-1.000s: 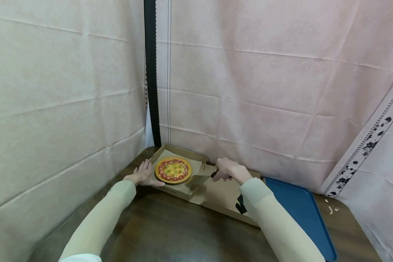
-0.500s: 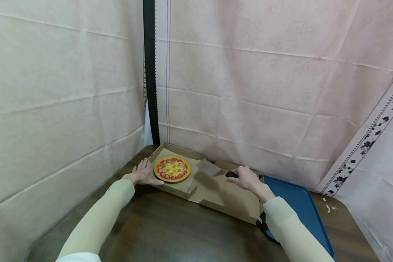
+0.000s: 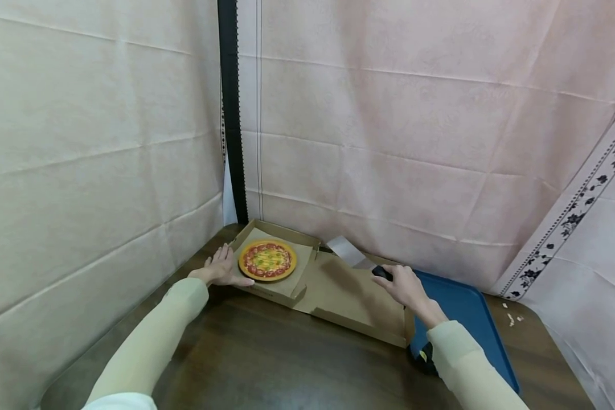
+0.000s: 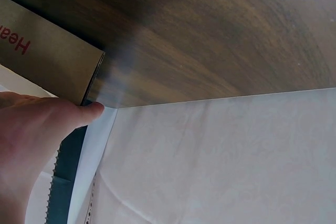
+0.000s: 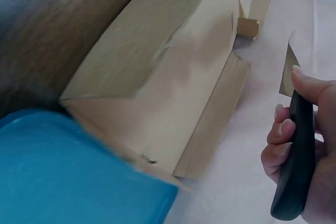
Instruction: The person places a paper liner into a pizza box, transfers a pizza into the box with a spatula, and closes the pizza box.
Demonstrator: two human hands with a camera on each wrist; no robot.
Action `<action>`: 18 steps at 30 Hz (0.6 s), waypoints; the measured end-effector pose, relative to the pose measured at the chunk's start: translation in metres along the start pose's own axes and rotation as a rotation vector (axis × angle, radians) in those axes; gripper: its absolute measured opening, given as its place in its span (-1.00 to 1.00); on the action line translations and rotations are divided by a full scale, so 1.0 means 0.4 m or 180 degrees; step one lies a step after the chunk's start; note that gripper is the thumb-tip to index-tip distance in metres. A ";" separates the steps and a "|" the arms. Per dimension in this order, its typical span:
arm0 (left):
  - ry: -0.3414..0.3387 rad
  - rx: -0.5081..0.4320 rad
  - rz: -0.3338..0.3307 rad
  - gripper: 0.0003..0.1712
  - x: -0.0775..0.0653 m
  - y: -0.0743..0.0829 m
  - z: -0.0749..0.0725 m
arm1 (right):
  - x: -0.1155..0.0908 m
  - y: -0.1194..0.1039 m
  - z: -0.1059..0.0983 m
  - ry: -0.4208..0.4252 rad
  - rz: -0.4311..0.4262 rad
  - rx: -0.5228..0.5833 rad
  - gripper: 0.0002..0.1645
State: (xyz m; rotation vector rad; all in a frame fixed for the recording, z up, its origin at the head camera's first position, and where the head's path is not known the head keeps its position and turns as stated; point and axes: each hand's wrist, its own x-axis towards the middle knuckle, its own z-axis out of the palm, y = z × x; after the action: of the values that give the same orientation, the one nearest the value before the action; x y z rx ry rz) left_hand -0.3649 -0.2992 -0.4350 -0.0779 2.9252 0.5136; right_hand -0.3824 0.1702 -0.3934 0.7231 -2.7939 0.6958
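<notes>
My right hand [image 3: 407, 289] grips the black handle [image 5: 295, 156] of a spatula. Its flat metal blade [image 3: 347, 252] is raised over the back edge of the opened lid, pointing up and left. A round pizza [image 3: 267, 260] with red and yellow topping lies on paper inside the cardboard box [image 3: 298, 296]. Beside the box's left front corner is my left hand [image 3: 217, 269], fingers spread and straight, thumb along the front wall. In the left wrist view the left thumb [image 4: 86, 113] lies by the box corner; the other fingers are hidden there.
The opened lid [image 3: 348, 290] lies flat to the right of the box. A blue tray [image 3: 471, 324] sits further right, partly under the right forearm. Small pale scraps [image 3: 511, 319] lie on the brown table [image 3: 266, 359]. Cloth curtains [image 3: 415, 142] rise behind and at the left.
My right hand has drawn the spatula away from beside the pizza, rightward and up, and its blade has turned upward. The left hand stays at the box.
</notes>
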 end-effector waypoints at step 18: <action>-0.0037 0.0040 -0.0018 0.55 -0.006 0.003 -0.002 | -0.085 0.117 -0.034 0.0306 0.0381 -0.0086 -0.51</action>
State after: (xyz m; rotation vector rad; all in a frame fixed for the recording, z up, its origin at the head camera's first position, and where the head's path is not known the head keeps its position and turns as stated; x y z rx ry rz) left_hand -0.3628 -0.2982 -0.4335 -0.0811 2.9157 0.4932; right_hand -0.3753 0.2270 -0.4094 0.5070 -2.7702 0.6923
